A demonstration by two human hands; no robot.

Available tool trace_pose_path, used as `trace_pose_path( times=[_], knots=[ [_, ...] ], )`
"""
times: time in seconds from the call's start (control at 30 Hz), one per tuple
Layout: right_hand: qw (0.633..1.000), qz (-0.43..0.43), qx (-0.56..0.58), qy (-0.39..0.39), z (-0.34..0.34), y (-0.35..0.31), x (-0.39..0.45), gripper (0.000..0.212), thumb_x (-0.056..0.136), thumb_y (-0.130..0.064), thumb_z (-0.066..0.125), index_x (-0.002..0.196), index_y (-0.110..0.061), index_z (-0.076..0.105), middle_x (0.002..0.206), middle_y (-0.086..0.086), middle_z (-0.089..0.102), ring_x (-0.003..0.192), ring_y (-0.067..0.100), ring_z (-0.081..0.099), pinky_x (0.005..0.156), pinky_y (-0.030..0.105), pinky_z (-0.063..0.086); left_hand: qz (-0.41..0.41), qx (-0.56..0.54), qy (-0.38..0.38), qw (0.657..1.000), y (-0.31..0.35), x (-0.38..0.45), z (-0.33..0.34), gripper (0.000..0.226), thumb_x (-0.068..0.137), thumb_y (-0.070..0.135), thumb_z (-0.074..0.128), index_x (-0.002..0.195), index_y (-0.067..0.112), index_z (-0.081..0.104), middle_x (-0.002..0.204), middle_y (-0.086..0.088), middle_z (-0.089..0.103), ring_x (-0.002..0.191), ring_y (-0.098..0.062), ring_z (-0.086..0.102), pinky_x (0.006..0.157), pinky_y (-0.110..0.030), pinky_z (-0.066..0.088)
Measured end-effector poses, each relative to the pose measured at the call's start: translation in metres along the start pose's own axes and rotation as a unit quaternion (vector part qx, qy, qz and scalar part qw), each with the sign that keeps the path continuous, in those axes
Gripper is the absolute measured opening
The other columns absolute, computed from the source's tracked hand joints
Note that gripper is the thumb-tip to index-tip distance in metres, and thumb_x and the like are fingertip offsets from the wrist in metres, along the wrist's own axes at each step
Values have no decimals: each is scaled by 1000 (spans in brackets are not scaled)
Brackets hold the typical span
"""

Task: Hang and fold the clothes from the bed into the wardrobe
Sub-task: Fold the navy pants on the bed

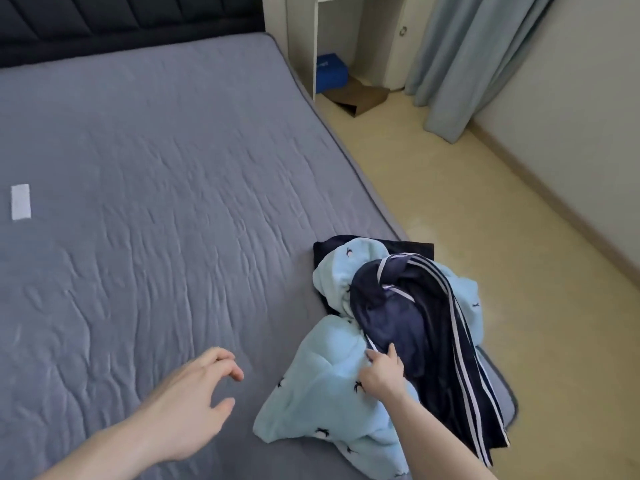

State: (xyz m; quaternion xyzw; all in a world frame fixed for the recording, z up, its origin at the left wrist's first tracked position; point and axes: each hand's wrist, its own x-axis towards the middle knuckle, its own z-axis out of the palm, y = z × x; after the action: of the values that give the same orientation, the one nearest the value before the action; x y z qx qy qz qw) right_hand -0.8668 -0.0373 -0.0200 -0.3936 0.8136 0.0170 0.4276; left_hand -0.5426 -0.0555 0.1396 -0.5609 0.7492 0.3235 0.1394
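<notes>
A heap of clothes lies at the right edge of the grey bed (156,188). On top is a dark navy garment with white side stripes (412,306). Under it lies a light blue fleece garment with small dark bird prints (325,400), and a dark folded piece (415,247) shows at the far end. My right hand (382,372) pinches the near edge of the navy striped garment. My left hand (194,396) hovers over the bare mattress to the left of the heap, fingers loosely curled, holding nothing.
A white label (20,201) lies on the mattress at the left. Beyond the bed stands a white open cabinet (301,46) with a blue box (330,72) and a piece of brown cardboard (358,98) at its foot. A grey-blue curtain (467,64) hangs at the right over beige floor.
</notes>
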Motion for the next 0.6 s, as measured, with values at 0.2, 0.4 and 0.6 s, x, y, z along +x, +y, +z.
trace_pose_path(
  times=[0.2, 0.4, 0.6],
  knots=[
    [995, -19, 55, 78, -7, 5, -11, 51, 90, -3, 43, 139, -13, 53, 158, -2, 38, 132, 26, 52, 106, 36, 42, -26, -9, -2, 1000, -13, -17, 4, 19, 96, 47, 56, 114, 47, 52, 133, 37, 31, 73, 9, 52, 83, -17, 40],
    [926, -149, 223, 265, -71, -20, -126, 38, 98, -7, 59, 124, -33, 68, 129, -24, 61, 114, 8, 64, 90, 20, 46, 0, -26, 23, 999, 2, -65, -23, 16, 92, 50, 57, 107, 52, 50, 130, 39, 33, 78, 17, 50, 73, -9, 36],
    [826, -293, 385, 291, -134, -86, -311, 48, 101, 2, 54, 113, -40, 76, 102, -12, 70, 94, 6, 66, 80, 7, 46, 85, -89, 25, 992, 34, -139, -62, 23, 88, 42, 59, 105, 52, 47, 127, 34, 40, 105, 7, 54, 97, -22, 44]
  ],
)
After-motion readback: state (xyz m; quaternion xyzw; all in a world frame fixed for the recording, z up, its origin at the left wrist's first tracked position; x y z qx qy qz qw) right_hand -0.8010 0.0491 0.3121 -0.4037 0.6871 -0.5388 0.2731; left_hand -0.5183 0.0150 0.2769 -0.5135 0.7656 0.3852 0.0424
